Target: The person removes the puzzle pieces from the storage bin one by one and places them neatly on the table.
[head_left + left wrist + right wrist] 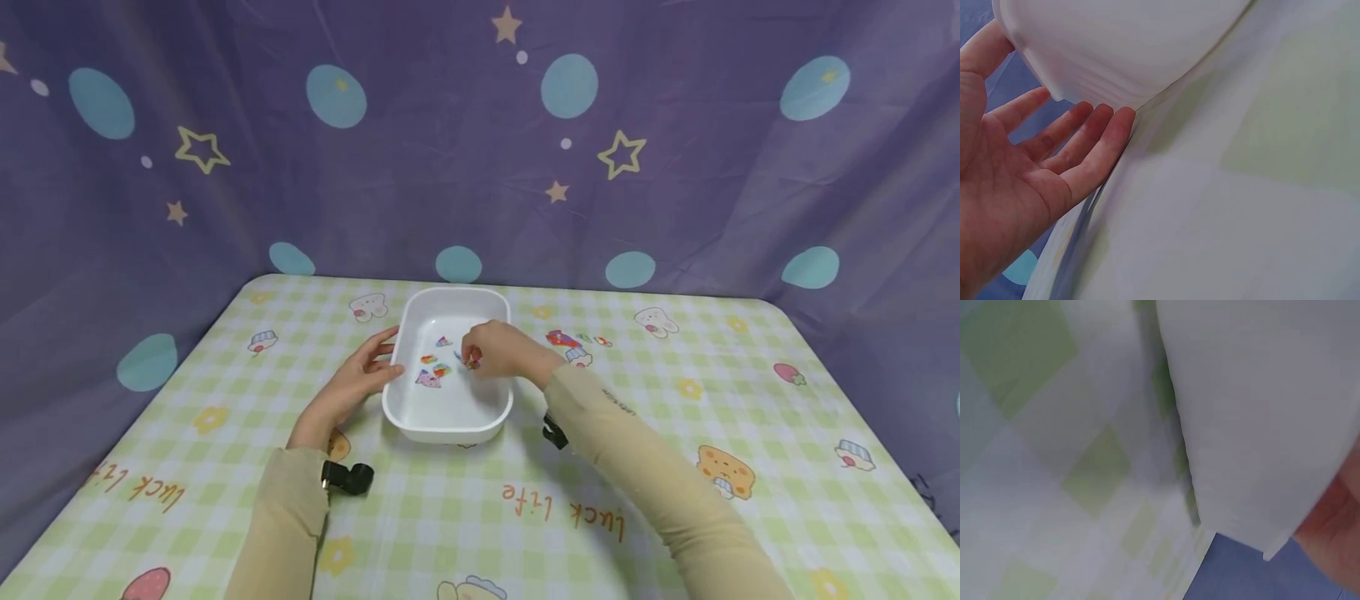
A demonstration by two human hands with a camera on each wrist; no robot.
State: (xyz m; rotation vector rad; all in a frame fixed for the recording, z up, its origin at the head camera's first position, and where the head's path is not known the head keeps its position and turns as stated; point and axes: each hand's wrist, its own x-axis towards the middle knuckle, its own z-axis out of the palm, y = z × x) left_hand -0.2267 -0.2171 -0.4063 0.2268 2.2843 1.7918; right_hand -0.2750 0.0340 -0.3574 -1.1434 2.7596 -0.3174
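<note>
A white rectangular basin (450, 425) with rounded corners stands on the table. My left hand (362, 377) holds its left side, thumb over the rim and fingers against the outer wall; the left wrist view shows the fingertips (1124, 119) at the wall's lower part. Inside lie several small, colourful, sticker-like pieces, among them a pink one (429, 379) and a green-and-red one (442, 370). Reaching over the right rim, my right hand (495, 350) has its fingers curled down and pinches a small reddish piece (473, 359). The basin's wall hides most of that hand in the right wrist view.
To the right of the basin, a red piece (562, 339) and two smaller colourful bits (602, 342) lie on the table. A green-and-white checked cloth (420, 517) with printed cartoons covers it. Behind hangs a purple curtain (450, 192) with stars and dots.
</note>
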